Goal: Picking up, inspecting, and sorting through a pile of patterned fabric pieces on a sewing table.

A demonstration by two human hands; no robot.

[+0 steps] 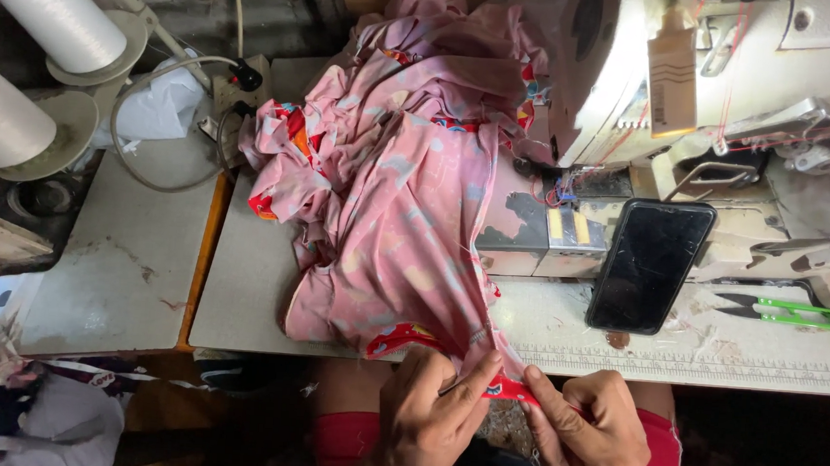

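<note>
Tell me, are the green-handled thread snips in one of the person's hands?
No, the green-handled thread snips lie on the sewing table, while both hands pinch the pink fabric's red edge.

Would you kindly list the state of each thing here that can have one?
Pink garment: crumpled, heaped on the table, hanging over its front edge.
Red trim: pinched between both hands.
Left hand: closed on the trim.
Right hand: closed on the trim.
Phone: screen dark, propped against the sewing machine.
Green snips: lying flat, unheld.
</note>
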